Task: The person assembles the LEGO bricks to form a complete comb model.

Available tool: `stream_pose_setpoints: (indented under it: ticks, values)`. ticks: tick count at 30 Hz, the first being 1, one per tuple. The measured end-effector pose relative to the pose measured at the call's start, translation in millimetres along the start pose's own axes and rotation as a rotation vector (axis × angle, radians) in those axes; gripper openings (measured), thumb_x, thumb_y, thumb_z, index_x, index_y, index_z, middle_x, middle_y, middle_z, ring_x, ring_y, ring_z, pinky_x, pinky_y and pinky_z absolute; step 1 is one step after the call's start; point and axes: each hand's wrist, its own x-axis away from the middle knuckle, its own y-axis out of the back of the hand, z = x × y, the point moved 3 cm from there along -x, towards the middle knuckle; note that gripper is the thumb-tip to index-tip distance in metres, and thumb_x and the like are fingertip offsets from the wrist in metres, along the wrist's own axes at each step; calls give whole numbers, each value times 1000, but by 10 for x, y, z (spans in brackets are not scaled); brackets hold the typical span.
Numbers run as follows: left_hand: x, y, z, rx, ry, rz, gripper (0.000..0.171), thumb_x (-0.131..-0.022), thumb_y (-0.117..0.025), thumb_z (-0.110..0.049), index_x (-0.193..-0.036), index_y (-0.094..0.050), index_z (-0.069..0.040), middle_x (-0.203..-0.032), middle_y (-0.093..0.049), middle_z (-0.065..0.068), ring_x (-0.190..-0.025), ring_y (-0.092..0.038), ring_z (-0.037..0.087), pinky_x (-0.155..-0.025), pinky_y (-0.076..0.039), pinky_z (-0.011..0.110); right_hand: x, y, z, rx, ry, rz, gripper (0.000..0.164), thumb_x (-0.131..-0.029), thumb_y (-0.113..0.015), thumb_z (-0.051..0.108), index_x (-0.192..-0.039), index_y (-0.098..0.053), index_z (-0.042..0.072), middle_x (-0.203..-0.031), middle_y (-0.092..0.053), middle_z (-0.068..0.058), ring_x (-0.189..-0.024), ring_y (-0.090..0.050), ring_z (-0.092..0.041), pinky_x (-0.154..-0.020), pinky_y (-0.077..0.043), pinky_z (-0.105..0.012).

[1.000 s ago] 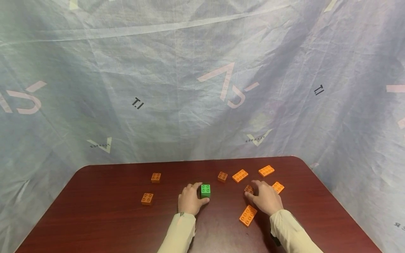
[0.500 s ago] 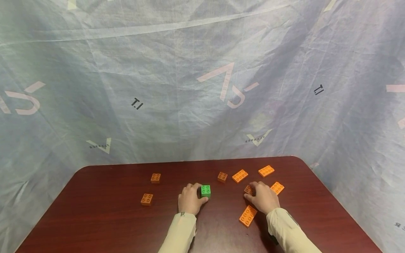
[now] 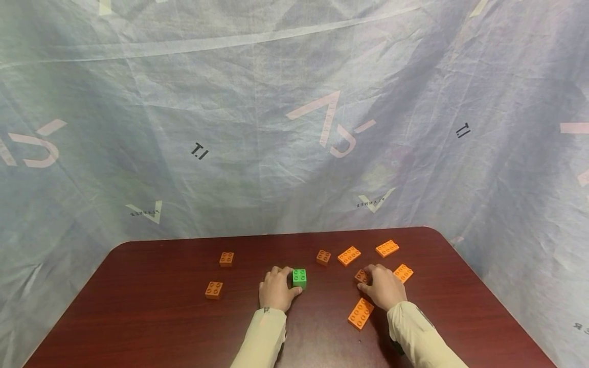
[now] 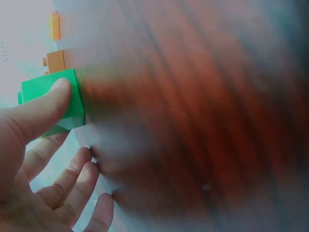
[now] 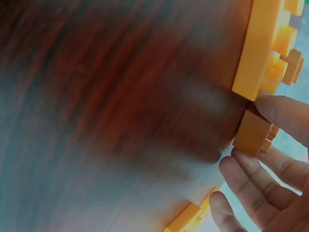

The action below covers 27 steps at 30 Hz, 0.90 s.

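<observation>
Between the thumb and index finger of my left hand point(image 3: 276, 290) is a green building block point(image 3: 299, 278), standing on the table at its middle. The left wrist view shows the thumb pressed on the near face of the green block point(image 4: 36, 88), the other fingers spread behind. Farther right, my right hand point(image 3: 385, 289) pinches a small brownish-orange brick point(image 3: 361, 276) with studs on top, partly hidden by the fingers. In the right wrist view, the thumb is at one side of the small brick point(image 5: 252, 131) and fingertips at the other.
An orange eight-stud brick point(image 3: 361, 313) lies just in front of the right hand. Flat orange bricks lie behind it point(image 3: 349, 256), at the far right point(image 3: 387, 248) and beside it point(image 3: 403, 273). Small orange bricks sit at back centre point(image 3: 323, 257) and left point(image 3: 213, 290), point(image 3: 226, 259).
My right hand has shifted slightly left, closer around the small brick, and its thumb has moved a little. The left hand stays at the green block, almost still.
</observation>
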Motion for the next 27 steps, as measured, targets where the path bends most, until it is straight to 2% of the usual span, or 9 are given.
stream_pose_setpoints:
  ticks: [10, 17, 27]
  values:
    - [-2, 7, 10, -26, 4, 16, 45, -76, -90, -18, -116, -72, -7, -109, -64, 16, -99, -61, 33, -77, -49, 52, -30, 94, 161, -42, 35, -25, 41, -82, -86, 17, -116, -71, 0, -96, -67, -11, -73, -60, -22, -66, -53, -44]
    - [-9, -13, 18, -45, 8, 27, 46, -76, -90, -20, -117, -72, -8, -110, -64, 15, -99, -60, 33, -79, -49, 52, -66, 157, 305, -70, 76, -39, 39, -82, -86, 15, -117, -72, 3, -95, -66, -8, -74, -60, -21, -68, -54, -44]
    - [1, -33, 0, -51, 7, 32, 47, -76, -90, -19, -118, -72, -8, -110, -63, 14, -101, -60, 32, -79, -48, 51, -105, 248, 519, -104, 120, -54, 38, -83, -85, 13, -118, -73, 4, -107, -68, -13, -85, -65, -28, -76, -55, -50]
